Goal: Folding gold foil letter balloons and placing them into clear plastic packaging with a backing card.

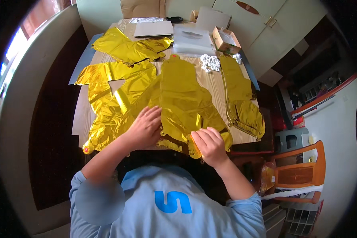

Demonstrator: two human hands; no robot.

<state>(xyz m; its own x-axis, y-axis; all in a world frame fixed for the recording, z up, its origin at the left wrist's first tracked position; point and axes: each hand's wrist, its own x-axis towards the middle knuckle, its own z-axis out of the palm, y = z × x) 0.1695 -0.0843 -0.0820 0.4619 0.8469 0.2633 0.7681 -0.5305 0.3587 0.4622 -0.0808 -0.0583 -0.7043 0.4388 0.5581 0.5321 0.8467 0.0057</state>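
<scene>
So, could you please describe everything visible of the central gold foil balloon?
The gold foil balloon looks thin, shiny and creased, with small edge tabs and a red spot at its far end. It lies flat, uninflated, on the wooden table; the left hand lies at its left edge, the right hand grips its near edge.

A gold foil sheet point(180, 91) was held at its near edge by the right hand point(210, 146) and touched by the left hand point(144, 127); other foil pieces point(139, 75) were spread across a wooden table point(207, 82); white pieces point(210, 62) were heaped near a box point(231, 49).
</scene>
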